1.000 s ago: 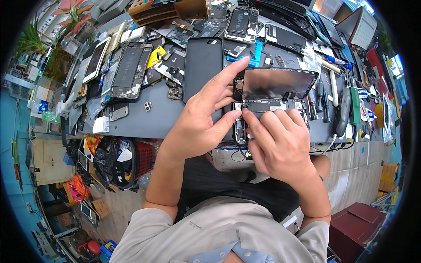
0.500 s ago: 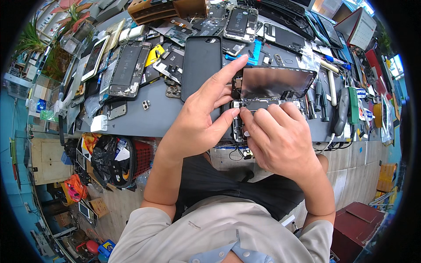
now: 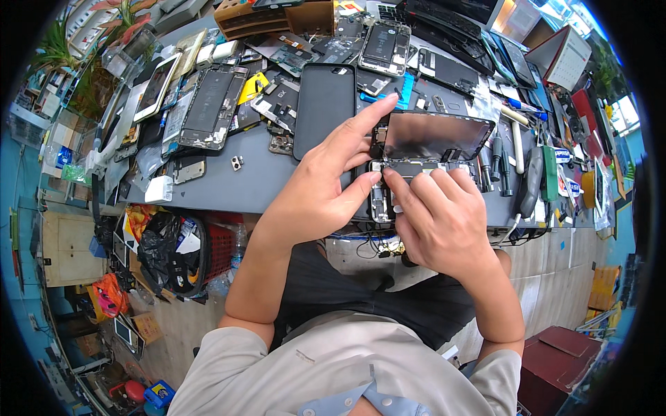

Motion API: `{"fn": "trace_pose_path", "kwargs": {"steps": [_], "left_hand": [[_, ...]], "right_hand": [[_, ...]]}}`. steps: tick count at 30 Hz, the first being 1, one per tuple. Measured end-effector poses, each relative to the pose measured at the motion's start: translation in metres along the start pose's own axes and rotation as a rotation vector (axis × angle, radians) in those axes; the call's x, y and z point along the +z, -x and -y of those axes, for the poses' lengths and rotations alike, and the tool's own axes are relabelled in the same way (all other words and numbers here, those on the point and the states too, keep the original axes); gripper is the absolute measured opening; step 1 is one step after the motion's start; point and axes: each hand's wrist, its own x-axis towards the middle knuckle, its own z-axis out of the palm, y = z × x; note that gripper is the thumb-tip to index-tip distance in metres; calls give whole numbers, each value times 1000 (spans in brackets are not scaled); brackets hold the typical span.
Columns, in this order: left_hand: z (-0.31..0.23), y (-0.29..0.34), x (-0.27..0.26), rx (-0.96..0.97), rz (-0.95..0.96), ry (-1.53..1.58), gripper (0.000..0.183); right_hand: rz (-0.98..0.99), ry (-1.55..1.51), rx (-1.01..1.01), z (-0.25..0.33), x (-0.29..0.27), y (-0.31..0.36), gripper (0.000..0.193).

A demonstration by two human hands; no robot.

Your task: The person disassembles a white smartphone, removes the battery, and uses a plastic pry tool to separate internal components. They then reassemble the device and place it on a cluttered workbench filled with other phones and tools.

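Observation:
An opened smartphone lies at the desk's near edge, its body (image 3: pixel 378 201) flat with inner parts bare. Its lifted screen (image 3: pixel 437 135) leans back behind, hinged open along the far side. My left hand (image 3: pixel 322 187) grips the phone's left side, thumb on the body's upper left corner, index finger stretched up past the screen. Over the body my right hand (image 3: pixel 440 218) is closed, its index fingertip pressed inside near the left thumb. A small pale bit shows by the right thumb; what the curled fingers hold is hidden. A black phone case (image 3: pixel 325 111) lies just beyond my left hand.
Opened phones (image 3: pixel 210 107) and loose parts crowd the desk's far side, with a blue bracket (image 3: pixel 406 90) behind the screen. Screwdrivers (image 3: pixel 505 166) and a grey-handled tool (image 3: pixel 531 184) lie to the right. A red basket (image 3: pixel 220 249) stands below the left edge.
The view has shifted slightly. Both hands keep nearly the same pose on the phone, the right index fingertip still at its upper left corner.

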Motion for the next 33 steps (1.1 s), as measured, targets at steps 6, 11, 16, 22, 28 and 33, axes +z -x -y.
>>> {"fn": "trace_pose_path", "kwargs": {"steps": [6, 11, 16, 22, 28, 33], "left_hand": [[1, 0, -1, 8, 11, 1, 93], [0, 0, 0, 12, 1, -2, 92], [-3, 0, -1, 4, 17, -19, 91], [-1, 0, -3, 1, 33, -35, 90], [-2, 0, -1, -17, 19, -25, 91], [-8, -1, -2, -43, 35, -55, 90]], "right_hand": [[15, -14, 34, 0, 4, -1, 64], [35, -28, 30, -1, 4, -3, 62], [56, 1, -3, -2, 0, -6, 46], [66, 3, -3, -1, -1, -10, 51], [106, 56, -67, -4, -6, -12, 30], [74, 68, -76, -4, -4, -10, 35]]}}
